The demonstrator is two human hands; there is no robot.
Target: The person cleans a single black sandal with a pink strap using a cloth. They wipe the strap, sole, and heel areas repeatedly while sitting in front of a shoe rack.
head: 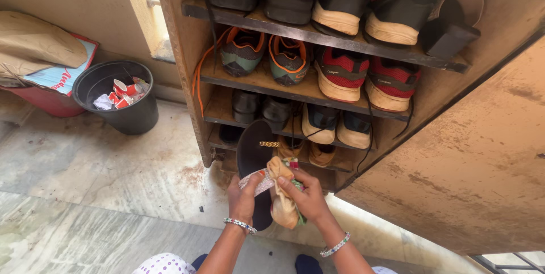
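Currently, the left hand (245,193) fingers grip the black sandal (254,157) by its strap while the right hand (306,197) fingers clasp a tan cloth (282,206) against it, wiping apparently unfinished, sandal not yet shelved in the shoe rack (295,89).

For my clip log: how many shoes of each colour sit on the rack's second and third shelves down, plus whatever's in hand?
Green-and-orange laced sneakers: 2
Red mesh sneakers with cream soles: 2
Plain black shoes: 2
Black sneakers with cream soles: 2
Black flat sandal in the left hand: 1
Tan cloth in the right hand: 1
Total: 10
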